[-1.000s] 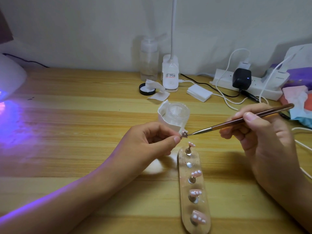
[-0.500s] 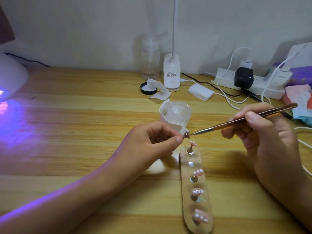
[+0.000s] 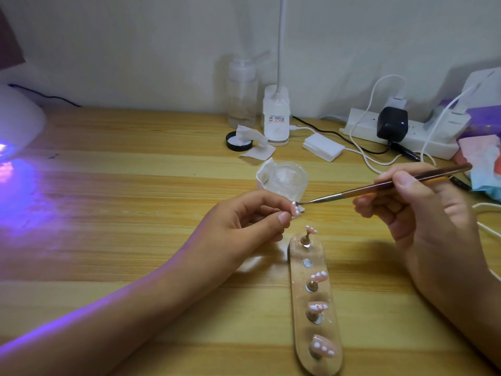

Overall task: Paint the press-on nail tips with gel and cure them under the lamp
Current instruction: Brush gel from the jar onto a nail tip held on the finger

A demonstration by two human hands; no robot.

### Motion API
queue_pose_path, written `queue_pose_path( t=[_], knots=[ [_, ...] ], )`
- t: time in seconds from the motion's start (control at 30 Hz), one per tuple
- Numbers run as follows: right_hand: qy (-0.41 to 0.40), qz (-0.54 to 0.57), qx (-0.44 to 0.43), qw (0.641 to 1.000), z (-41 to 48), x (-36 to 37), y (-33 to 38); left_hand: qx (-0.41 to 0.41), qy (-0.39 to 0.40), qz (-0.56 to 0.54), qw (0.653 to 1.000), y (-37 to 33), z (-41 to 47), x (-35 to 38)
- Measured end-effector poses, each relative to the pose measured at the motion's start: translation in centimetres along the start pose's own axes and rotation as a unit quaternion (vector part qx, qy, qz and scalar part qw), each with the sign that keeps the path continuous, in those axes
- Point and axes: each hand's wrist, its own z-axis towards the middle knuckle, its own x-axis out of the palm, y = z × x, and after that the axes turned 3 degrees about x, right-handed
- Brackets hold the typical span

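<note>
Pinching a glossy pale-pink nail tip (image 3: 295, 210), white-dotted near its end, between thumb and forefinger of the left hand (image 3: 244, 221), above the worktop (image 3: 135, 185), just beyond a stand (image 3: 299, 278) carrying four similar tips (image 3: 318, 276). Gripping a thin brush (image 3: 393, 184) in the right hand (image 3: 423, 213), point touching the pinched tip.

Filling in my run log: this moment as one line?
left hand: pinches nail tip | right hand: holds brush, bristles at nail tip | holder: four tips, one spot bare

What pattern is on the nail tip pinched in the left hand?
The nail tip is pale pink with white dots at one end; head view.
</note>
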Motion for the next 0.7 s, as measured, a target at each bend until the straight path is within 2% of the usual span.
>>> queue_pose_path(
  t=[0.2,0.43,0.7],
  knots=[
    [0.013,0.003,0.02,1.0,-0.2,0.4,0.1,-0.02,-0.027,-0.043,0.999,0.0,0.0,-0.1],
    [-0.062,0.074,0.043,0.994,0.7,-0.5,0.1,-0.033,-0.031,-0.089,0.995,-0.3,-0.1,0.0],
    [-0.065,0.078,0.047,0.994,0.7,-0.7,-0.1,0.006,0.042,0.094,0.995,0.1,-1.0,0.8]
  ],
)
